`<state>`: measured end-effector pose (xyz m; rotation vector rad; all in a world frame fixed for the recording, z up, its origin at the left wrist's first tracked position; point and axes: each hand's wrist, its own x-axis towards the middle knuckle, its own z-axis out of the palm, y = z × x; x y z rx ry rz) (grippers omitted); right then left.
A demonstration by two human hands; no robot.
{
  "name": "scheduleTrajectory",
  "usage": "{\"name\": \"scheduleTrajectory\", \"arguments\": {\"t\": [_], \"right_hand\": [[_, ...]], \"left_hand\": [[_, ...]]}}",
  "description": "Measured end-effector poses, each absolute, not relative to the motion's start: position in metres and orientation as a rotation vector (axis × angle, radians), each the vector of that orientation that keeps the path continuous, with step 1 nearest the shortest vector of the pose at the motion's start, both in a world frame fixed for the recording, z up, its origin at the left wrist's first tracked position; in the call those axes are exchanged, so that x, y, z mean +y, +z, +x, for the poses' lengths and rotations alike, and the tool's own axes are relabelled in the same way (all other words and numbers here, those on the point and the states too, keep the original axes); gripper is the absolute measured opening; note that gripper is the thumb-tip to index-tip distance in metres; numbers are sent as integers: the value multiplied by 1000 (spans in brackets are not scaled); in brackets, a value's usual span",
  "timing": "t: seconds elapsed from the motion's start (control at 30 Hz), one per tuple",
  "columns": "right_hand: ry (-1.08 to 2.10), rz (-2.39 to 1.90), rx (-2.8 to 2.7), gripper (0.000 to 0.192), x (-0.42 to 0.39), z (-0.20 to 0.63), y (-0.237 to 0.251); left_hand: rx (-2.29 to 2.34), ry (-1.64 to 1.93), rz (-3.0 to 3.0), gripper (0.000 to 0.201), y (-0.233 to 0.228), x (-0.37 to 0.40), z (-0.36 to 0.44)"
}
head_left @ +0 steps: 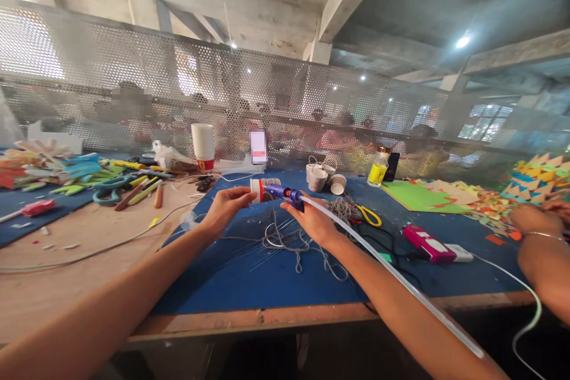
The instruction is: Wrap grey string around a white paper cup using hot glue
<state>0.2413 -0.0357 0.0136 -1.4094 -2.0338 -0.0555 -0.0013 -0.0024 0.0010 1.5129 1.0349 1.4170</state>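
Blue plastic shows at the middle of the scene, where the right hand (315, 222) is clamped around a glue gun (291, 196), its nozzle pointing left. A long, translucent glue stick (392, 273) runs from the back of the gun, over the right forearm, toward the near right. The left hand (228, 208) has its thumb and fingers pinched together on a white and red paper cup (261, 188), which lies on its side in the air just left of the gun; whether the nozzle touches it, I cannot tell. Below both hands, loose grey cord (341, 209) trails over a blue mat (209, 291), with yellow-handled scissors (370, 215) beside its bundled part on the right. Beyond the hands, a little to the right, several small cups (317, 178) stand grouped, and another cup (338, 184) lies tipped next to them. A tall stack of paper cups (202, 143) stands at the far left of the mat, and a lit phone (258, 146) is propped near the perforated metal screen (276, 86). Farther right are a yellow-labelled bottle (378, 169), green paper (414, 197) and, nearer, a magenta power block (428, 244). A co-worker's arm (541, 243) enters at the right edge.
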Motion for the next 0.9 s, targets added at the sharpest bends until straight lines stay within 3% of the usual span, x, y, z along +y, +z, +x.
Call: {"name": "scheduleTrajectory", "arguments": {"t": [0.9], "right_hand": [[-211, -1428, -2061, 41, -38, 240, 14]], "left_hand": [[1081, 1411, 1568, 40, -1, 0, -3]]}}
